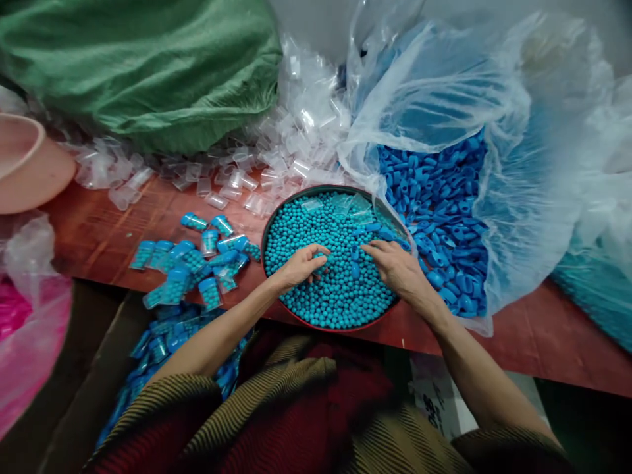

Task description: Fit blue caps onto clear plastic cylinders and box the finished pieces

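Observation:
A round dark-rimmed tray (pixel 265 247) is full of small turquoise beads (pixel 336 303). My left hand (pixel 302 265) is over the left part of the beads, its fingers curled and closed; what lies in them blends with the beads. Over the right side is my right hand (pixel 395 266), thumb and fingers drawn together, the fingertips beside a blue cap (pixel 355 253). Whether they grip a cap I cannot make out. More blue caps (pixel 388 234) and several clear plastic pieces (pixel 363 216) rest on top of the beads.
Bead-filled jars with blue lids (pixel 210 242) lie left of the tray, more below the table edge. Clear empty containers (pixel 296 138) are heaped behind. A plastic-lined heap of blue caps (pixel 439 197) stands right. A green cloth bundle (pixel 148 66) and pink basin (pixel 29 164) are left.

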The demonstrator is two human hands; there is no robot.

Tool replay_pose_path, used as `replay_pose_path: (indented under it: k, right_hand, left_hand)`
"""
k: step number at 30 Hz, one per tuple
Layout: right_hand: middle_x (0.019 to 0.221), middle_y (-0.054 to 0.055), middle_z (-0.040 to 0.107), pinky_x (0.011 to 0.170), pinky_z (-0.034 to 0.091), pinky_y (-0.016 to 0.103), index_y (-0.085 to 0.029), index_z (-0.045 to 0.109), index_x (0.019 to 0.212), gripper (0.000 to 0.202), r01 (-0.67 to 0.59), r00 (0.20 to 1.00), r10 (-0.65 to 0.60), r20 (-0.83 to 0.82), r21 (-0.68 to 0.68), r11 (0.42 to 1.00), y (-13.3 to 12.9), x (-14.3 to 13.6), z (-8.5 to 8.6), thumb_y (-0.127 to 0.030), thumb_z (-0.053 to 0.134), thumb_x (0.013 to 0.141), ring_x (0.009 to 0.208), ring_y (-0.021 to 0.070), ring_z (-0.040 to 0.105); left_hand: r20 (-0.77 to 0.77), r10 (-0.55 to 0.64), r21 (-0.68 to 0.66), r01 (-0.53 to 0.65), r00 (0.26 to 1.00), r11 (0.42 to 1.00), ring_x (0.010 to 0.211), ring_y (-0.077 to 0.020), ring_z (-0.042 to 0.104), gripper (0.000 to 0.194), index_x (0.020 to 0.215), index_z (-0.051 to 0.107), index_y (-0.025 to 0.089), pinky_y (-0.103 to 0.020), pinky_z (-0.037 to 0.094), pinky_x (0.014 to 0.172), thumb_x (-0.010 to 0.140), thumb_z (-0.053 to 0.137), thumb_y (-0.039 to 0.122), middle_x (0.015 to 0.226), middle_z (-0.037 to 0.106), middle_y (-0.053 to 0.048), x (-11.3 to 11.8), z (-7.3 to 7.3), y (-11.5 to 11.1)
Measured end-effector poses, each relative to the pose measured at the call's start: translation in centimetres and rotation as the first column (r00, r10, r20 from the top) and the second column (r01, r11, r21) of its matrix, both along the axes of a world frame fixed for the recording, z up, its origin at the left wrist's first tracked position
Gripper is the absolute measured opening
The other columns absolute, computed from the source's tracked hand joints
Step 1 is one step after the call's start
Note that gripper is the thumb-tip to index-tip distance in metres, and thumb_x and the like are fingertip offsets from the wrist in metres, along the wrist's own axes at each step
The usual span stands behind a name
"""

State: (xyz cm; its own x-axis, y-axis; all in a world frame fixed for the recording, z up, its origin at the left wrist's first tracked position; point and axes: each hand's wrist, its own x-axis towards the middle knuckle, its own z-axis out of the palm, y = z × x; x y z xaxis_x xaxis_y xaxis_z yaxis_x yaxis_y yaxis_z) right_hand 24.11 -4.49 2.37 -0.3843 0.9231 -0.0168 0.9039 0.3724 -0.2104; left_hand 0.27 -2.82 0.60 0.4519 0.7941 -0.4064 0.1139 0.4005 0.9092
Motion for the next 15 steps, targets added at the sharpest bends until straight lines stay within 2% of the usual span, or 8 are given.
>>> replay_pose_path:
  k: [2, 4, 6, 8, 10, 12, 14, 15]
  right_hand:
    - [0.132, 0.011, 0.054, 0.095, 0.038, 0.049, -0.025, 0.060, 0.121, 0.043, -0.175, 0.978, 0.176, 0.113, -0.023, 0.984, -0.1, -0.6, -0.1, -0.010, 0.041, 0.085, 0.122, 0.0307, 0.046]
    - [0.136, 0.010, 0.051, 0.100, 0.030, 0.057, -0.026, 0.063, 0.116, 0.040, -0.257, 0.950, 0.259, 0.175, -0.035, 0.966, 0.1, -1.2, -0.6, -0.011, 0.041, 0.087, 0.130, 0.0343, 0.036]
    - [0.136, 0.010, 0.051, 0.101, 0.026, 0.060, -0.024, 0.066, 0.112, 0.038, -0.262, 0.945, 0.265, 0.194, -0.042, 0.964, 0.4, -1.5, -1.1, -0.011, 0.041, 0.087, 0.132, 0.0351, 0.033]
    - [0.137, 0.011, 0.050, 0.101, 0.031, 0.056, -0.024, 0.064, 0.115, 0.040, -0.221, 0.960, 0.226, 0.163, -0.047, 0.974, 0.5, -1.4, -1.3, -0.008, 0.041, 0.086, 0.131, 0.0324, 0.037]
    - [0.136, 0.012, 0.051, 0.097, 0.038, 0.046, -0.023, 0.058, 0.123, 0.045, -0.111, 0.989, 0.114, 0.091, -0.033, 0.993, 0.5, -0.9, -0.8, -0.007, 0.039, 0.085, 0.125, 0.0271, 0.045]
    - [0.125, 0.013, 0.060, 0.089, 0.044, 0.038, -0.020, 0.055, 0.126, 0.041, 0.114, 0.993, -0.113, 0.042, -0.025, 0.993, 0.6, -0.7, 0.0, -0.015, 0.036, 0.090, 0.113, 0.0236, 0.056]
    - [0.105, 0.014, 0.069, 0.079, 0.047, 0.035, -0.016, 0.060, 0.117, 0.039, 0.350, 0.935, -0.345, 0.086, -0.055, 0.935, 0.9, -1.2, 0.7, -0.034, 0.034, 0.094, 0.098, 0.0250, 0.064]
    - [0.096, 0.015, 0.071, 0.075, 0.047, 0.036, -0.015, 0.064, 0.109, 0.043, 0.425, 0.901, -0.412, 0.138, -0.078, 0.902, 1.1, -1.7, 0.9, -0.044, 0.035, 0.093, 0.092, 0.0266, 0.065]
  left_hand:
    - [0.001, -0.001, -0.001, 0.001, 1.000, 1.000, 0.051, -0.0077, 0.056, 0.036, 0.104, 0.052, 0.014, -0.015, 0.037, 0.040, 0.078, 0.059, 0.038, 0.071, 0.060, 0.001, -0.3, 0.0, -0.1]
    - [-0.003, 0.004, -0.001, -0.004, 1.000, 1.000, 0.052, -0.0080, 0.056, 0.035, 0.104, 0.052, 0.015, -0.015, 0.038, 0.041, 0.078, 0.058, 0.038, 0.071, 0.060, 0.000, -0.5, 0.0, -0.2]
    - [-0.011, 0.009, 0.004, -0.009, 1.000, 1.000, 0.052, -0.0079, 0.056, 0.034, 0.104, 0.052, 0.015, -0.015, 0.038, 0.041, 0.078, 0.058, 0.037, 0.072, 0.061, 0.000, -0.5, 0.0, -0.3]
    - [-0.026, 0.015, 0.011, -0.015, 1.000, 1.000, 0.052, -0.0076, 0.056, 0.033, 0.104, 0.053, 0.015, -0.015, 0.038, 0.041, 0.079, 0.058, 0.035, 0.072, 0.061, 0.000, -0.4, 0.0, -0.4]
    - [-0.045, 0.025, 0.014, -0.024, 0.999, 1.000, 0.051, -0.0075, 0.055, 0.032, 0.104, 0.053, 0.015, -0.016, 0.038, 0.041, 0.079, 0.057, 0.035, 0.072, 0.061, 0.000, -0.4, 0.0, -0.4]
    - [-0.054, 0.032, 0.016, -0.031, 0.998, 0.999, 0.050, -0.0074, 0.055, 0.032, 0.104, 0.053, 0.015, -0.015, 0.038, 0.041, 0.079, 0.058, 0.034, 0.072, 0.061, 0.000, -0.4, 0.0, -0.3]
    - [-0.059, 0.029, 0.017, -0.028, 0.998, 0.999, 0.050, -0.0071, 0.055, 0.032, 0.105, 0.053, 0.015, -0.015, 0.037, 0.040, 0.079, 0.058, 0.034, 0.072, 0.061, 0.000, -0.3, -0.1, -0.3]
    - [-0.063, 0.024, 0.021, -0.023, 0.998, 1.000, 0.050, -0.0069, 0.055, 0.032, 0.105, 0.053, 0.016, -0.015, 0.036, 0.040, 0.079, 0.058, 0.034, 0.072, 0.062, 0.000, -0.2, -0.1, -0.2]
